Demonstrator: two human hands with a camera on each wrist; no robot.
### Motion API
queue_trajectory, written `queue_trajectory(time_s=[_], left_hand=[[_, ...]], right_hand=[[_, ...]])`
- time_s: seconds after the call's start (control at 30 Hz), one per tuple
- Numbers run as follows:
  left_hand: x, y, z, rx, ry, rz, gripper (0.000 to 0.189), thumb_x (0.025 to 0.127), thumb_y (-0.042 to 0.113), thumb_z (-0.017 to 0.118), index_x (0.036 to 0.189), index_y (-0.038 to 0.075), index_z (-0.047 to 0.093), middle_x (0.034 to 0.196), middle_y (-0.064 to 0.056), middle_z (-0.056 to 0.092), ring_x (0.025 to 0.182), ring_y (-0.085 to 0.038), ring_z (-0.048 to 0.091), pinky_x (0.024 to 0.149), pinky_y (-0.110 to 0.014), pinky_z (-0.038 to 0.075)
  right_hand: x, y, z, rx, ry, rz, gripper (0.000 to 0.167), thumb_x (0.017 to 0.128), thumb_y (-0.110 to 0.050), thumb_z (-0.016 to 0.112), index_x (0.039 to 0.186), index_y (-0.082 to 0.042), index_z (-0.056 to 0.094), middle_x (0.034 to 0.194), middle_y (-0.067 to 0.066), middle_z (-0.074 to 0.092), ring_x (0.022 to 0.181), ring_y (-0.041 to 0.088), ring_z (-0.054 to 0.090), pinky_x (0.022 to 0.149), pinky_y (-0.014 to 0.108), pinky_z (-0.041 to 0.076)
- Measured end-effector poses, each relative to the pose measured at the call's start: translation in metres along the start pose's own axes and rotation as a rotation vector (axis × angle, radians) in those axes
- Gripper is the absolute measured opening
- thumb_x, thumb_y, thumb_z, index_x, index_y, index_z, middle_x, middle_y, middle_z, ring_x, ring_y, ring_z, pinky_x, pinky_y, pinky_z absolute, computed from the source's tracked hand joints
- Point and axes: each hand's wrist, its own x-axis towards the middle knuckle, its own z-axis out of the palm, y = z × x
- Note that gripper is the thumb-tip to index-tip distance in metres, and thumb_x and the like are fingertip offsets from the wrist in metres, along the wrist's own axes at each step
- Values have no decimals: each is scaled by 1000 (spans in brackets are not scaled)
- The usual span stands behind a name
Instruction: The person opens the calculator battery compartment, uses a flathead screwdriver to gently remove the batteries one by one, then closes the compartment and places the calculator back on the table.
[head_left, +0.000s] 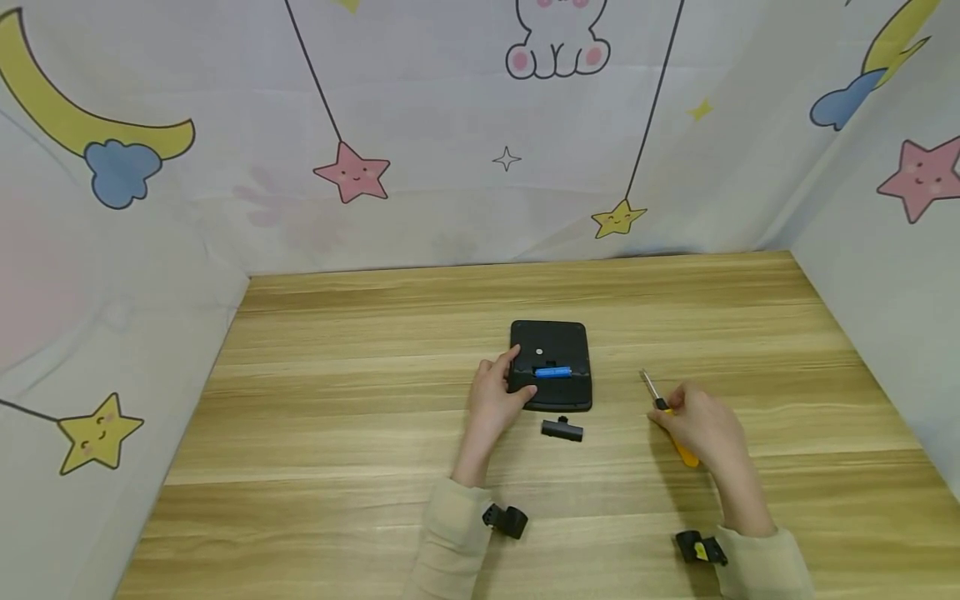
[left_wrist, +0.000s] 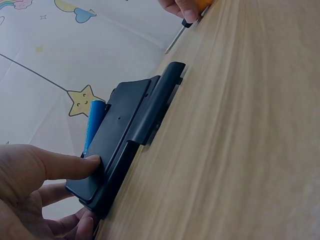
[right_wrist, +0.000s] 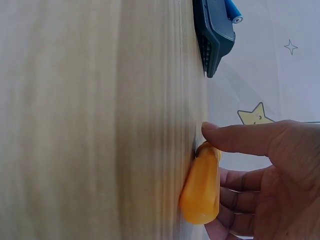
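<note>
A black calculator [head_left: 551, 337] lies face down on the wooden table, a blue battery [head_left: 553, 372] sitting in its opened back. My left hand [head_left: 497, 392] grips its left edge; in the left wrist view the thumb [left_wrist: 75, 167] presses on the back while other fingers reach around the side. Just in front of the calculator is its small black battery cover [head_left: 562, 430]. To the right, my right hand [head_left: 701, 425] pinches a screwdriver [head_left: 686, 454] with an orange handle, near the black collar. Its metal shaft points away from me, low over the table.
The wooden table [head_left: 337, 375] is bounded at the back and sides by a white cloth [head_left: 442, 200] printed with stars, moons and clouds. Black camera mounts sit at the left wrist [head_left: 506, 521] and right wrist [head_left: 699, 547].
</note>
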Motion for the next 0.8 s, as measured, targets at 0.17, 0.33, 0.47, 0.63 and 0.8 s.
queue_trajectory(time_s=[0.17,0.33,0.47,0.63,0.8], left_hand=[[0,0,-1,0,-1,1,65,80,16,77,140,17,51,101,-13,52,80,-19,45,68,-26,35],[0,0,-1,0,0,3,65,80,16,77,140,17,52,101,-13,52,80,-19,44,68,-25,35],[0,0,-1,2,1,4,65,80,16,77,140,17,51,102,-13,52,80,-19,45,68,-26,35],[0,-1,0,4,4,9,65,80,16,78,140,17,52,101,-13,52,80,-19,45,68,-25,35],[1,0,1,-6,3,4,66,79,15,77,140,16,52,99,-13,51,78,-17,43,67,-25,34]], right_hand=[[-2,0,1,11,26,-16,46,87,-36,68,103,7,60,93,25,67,66,24,58,53,31,41],[-3,-1,1,13,54,-27,46,86,-34,70,104,8,59,95,25,67,64,21,56,52,28,40],[-2,-3,1,15,58,-18,47,85,-34,71,104,7,59,94,25,67,66,21,57,52,28,40],[-2,-6,0,8,72,-3,48,84,-36,71,105,5,58,92,21,65,69,23,57,54,30,40],[0,-10,-2,-1,140,-31,44,86,-33,69,104,5,60,97,24,63,83,34,60,63,41,47]])
